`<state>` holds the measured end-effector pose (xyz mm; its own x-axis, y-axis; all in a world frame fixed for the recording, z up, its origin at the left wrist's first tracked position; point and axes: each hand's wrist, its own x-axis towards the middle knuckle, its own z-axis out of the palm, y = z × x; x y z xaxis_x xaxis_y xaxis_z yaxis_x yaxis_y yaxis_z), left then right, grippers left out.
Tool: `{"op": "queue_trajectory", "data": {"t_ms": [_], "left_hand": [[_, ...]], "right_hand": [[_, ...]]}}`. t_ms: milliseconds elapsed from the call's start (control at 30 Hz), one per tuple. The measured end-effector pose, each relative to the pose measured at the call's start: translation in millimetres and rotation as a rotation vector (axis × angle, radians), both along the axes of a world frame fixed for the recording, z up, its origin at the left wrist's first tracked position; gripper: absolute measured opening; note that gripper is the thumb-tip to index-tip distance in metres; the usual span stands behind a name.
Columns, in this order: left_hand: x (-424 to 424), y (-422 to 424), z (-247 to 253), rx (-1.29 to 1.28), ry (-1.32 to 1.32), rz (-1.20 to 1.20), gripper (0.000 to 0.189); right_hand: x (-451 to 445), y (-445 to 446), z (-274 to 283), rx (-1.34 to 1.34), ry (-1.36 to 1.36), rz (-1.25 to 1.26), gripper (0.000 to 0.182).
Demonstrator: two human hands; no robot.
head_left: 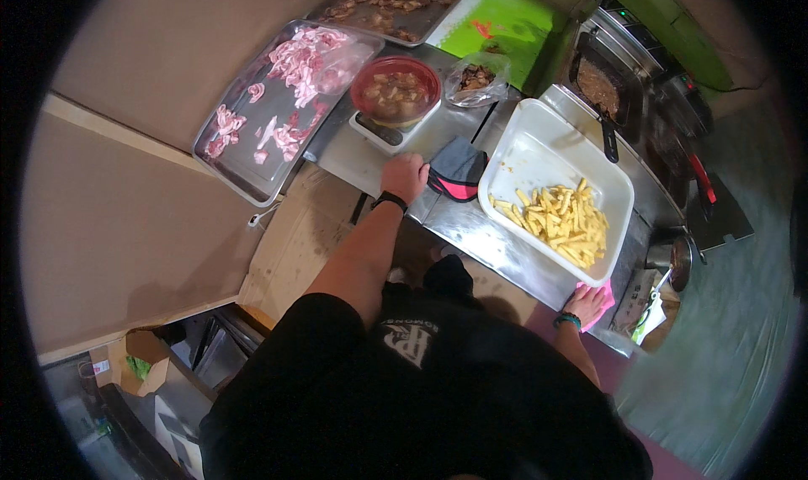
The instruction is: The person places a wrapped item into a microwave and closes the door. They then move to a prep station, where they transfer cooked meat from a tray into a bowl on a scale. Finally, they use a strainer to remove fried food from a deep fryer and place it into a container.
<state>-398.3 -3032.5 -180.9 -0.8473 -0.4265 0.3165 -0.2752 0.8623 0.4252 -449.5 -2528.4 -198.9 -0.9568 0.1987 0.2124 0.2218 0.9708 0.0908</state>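
Note:
My left hand [405, 176] rests with curled fingers at the steel counter's front edge, beside a grey and pink cloth item [459, 168]; whether it grips anything is not clear. My right hand [584, 306] lies spread on a pink cloth [604, 309] at the counter's right front. Between them a white plastic tub [524, 142] holds french fries [562, 221]. Behind my left hand, a red bowl of food [396, 92] stands on a white kitchen scale [379, 134]. A clear plastic bag [478, 79] with browned meat pieces sits right of the bowl.
At the left a metal tray [237, 171] holds raw meat slices. Another tray [404, 35] of cooked meat and a green cutting board [521, 32] lie at the back. Deep fryers [622, 70] with black-handled baskets stand right of the tub. A metal pot [659, 255] is at the right.

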Motion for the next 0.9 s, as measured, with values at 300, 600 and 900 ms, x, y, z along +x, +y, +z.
{"op": "queue_trajectory", "data": {"t_ms": [300,600,900], "left_hand": [[1.3,-0.1,0.8,0.026,-0.014,0.008,0.019],[4.6,1.5,13.6,0.14,-0.027,0.008,0.016],[12.7,-17.9,16.3,0.236,0.125,0.286,0.03]], "right_hand": [[1.8,-8.1,9.8,-0.007,-0.017,-0.017,0.05],[0.9,-3.2,4.7,-0.036,-0.005,-0.01,0.051],[0.4,-1.6,1.4,0.0,-0.006,0.005,0.049]]}}
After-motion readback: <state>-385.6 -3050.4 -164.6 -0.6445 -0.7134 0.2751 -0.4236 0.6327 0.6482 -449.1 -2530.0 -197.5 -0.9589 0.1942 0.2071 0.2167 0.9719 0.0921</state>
